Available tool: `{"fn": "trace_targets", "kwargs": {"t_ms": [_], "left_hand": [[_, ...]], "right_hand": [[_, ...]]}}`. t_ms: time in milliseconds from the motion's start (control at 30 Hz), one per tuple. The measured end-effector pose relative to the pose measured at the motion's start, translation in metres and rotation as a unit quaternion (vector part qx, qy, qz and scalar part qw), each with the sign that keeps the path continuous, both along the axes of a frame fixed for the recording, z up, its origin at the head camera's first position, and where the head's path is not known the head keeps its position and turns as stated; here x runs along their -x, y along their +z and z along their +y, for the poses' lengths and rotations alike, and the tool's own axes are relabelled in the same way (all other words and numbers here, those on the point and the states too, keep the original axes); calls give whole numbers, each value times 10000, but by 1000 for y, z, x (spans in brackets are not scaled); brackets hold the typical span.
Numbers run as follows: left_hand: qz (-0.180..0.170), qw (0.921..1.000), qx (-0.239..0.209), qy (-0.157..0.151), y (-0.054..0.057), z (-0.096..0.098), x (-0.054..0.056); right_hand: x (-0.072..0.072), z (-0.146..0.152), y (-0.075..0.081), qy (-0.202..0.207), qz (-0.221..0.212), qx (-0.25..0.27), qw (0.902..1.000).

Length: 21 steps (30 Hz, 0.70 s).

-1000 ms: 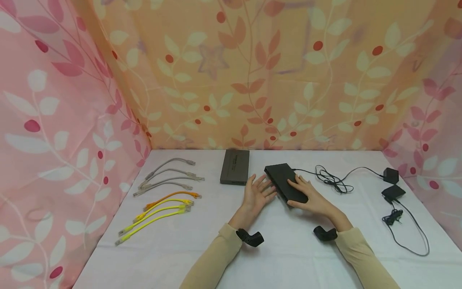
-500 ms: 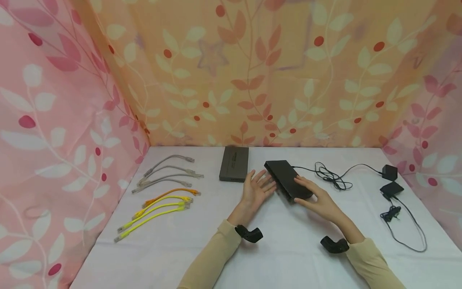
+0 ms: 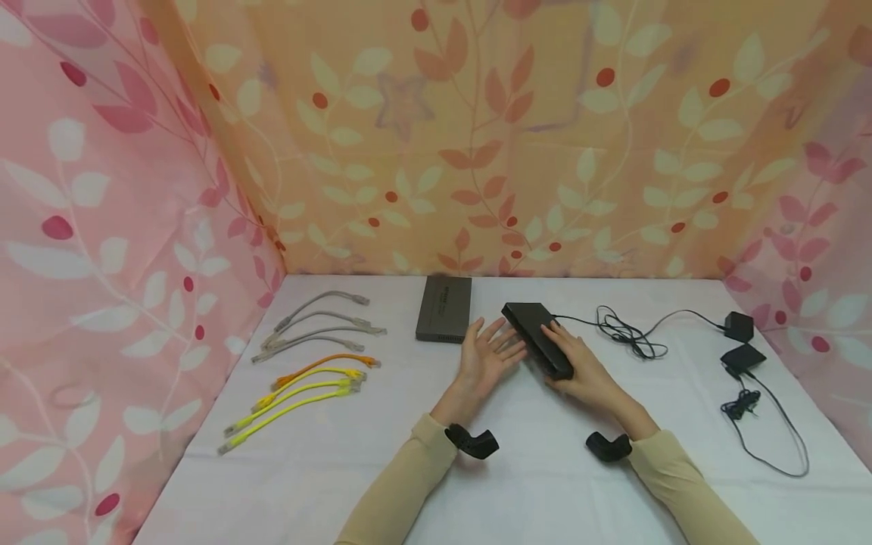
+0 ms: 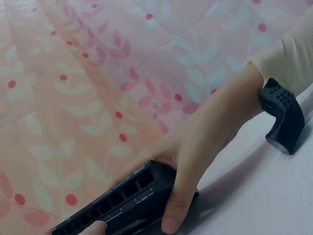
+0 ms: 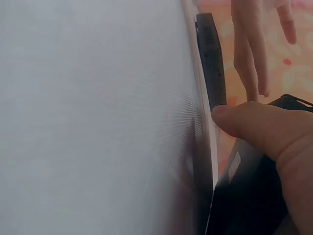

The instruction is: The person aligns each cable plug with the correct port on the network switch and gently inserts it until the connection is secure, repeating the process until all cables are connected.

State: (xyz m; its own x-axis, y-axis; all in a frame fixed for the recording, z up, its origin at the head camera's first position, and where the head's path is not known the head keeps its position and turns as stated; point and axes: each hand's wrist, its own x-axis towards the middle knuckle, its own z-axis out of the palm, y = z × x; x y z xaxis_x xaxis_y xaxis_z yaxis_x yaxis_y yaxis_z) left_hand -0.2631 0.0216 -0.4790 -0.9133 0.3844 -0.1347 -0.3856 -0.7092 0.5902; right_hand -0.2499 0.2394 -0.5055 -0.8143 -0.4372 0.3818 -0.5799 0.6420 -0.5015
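A black network switch (image 3: 534,327) is tilted above the table at centre right in the head view. My right hand (image 3: 584,372) grips its near right end, with the thumb (image 5: 254,125) along one side in the right wrist view. In the left wrist view the row of ports (image 4: 110,203) on the switch shows. My left hand (image 3: 482,365) lies palm up with relaxed fingers beside the switch's left edge; whether it touches the switch I cannot tell. A thin cord (image 3: 579,322) meets the switch's far side, its plug end hidden.
A second, grey network switch (image 3: 443,310) lies behind my left hand. Several grey patch cables (image 3: 313,333), an orange one (image 3: 323,367) and several yellow ones (image 3: 293,409) lie at left. Two power adapters (image 3: 738,327) with cords sit at right. Floral cloth (image 3: 381,174) encloses the table.
My right hand first shifted right and loosened along the switch, then came back left and took a fuller grip on its near end. The switch has tilted. My left hand stays in place.
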Motion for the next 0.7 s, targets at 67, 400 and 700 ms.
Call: {"fn": "trace_targets", "kwargs": {"t_ms": [67, 400, 700], "left_hand": [[19, 10000, -23, -13, 1, 0, -1], [353, 9985, 326, -265, 5, -3, 1], [1263, 9679, 2091, -588, 9, -10, 5]], "right_hand": [[3, -2, -2, -90, 34, 19, 10000], [1, -3, -7, -375, -196, 556, 9976], [5, -4, -10, -352, -189, 499, 9980]]}}
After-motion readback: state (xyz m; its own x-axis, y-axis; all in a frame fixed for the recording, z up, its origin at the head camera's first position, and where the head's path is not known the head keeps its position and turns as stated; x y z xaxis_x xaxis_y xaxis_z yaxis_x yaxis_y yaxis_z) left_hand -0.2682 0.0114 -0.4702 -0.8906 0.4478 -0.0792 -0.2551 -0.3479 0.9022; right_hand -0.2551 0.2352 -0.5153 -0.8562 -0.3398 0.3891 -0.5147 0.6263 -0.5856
